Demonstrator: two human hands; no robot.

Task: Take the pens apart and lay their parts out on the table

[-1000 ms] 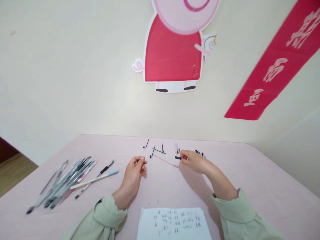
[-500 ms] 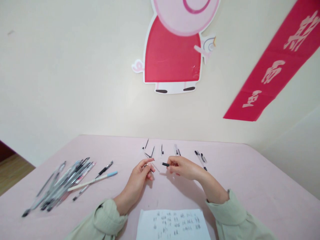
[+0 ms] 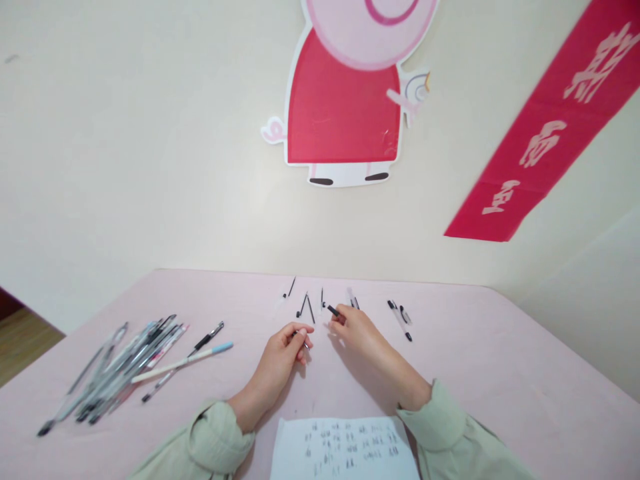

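My right hand (image 3: 353,325) pinches a short black pen part (image 3: 333,311) between thumb and fingertips, above the pink table. My left hand (image 3: 285,350) has its fingers curled around a small dark, shiny pen piece (image 3: 303,341), mostly hidden by the fingers. Just beyond my left fingertips lie thin black refills (image 3: 311,310) and a small black cap (image 3: 299,314). Another thin refill (image 3: 292,287) is farther back. Past my right hand, a clear cap and dark pen parts (image 3: 353,299) lie partly behind the knuckles.
A heap of pens (image 3: 133,363) covers the table's left side, with a blue-capped white pen (image 3: 190,360) crossing a black-gripped one (image 3: 205,339). To the right lies a clear pen (image 3: 400,320) beside a black cap (image 3: 405,315). Handwritten paper (image 3: 345,447) sits in front.
My right hand has moved slightly forward with the black part, now tilted the other way. My left hand has dropped a little, and the refills beyond it show more fully.
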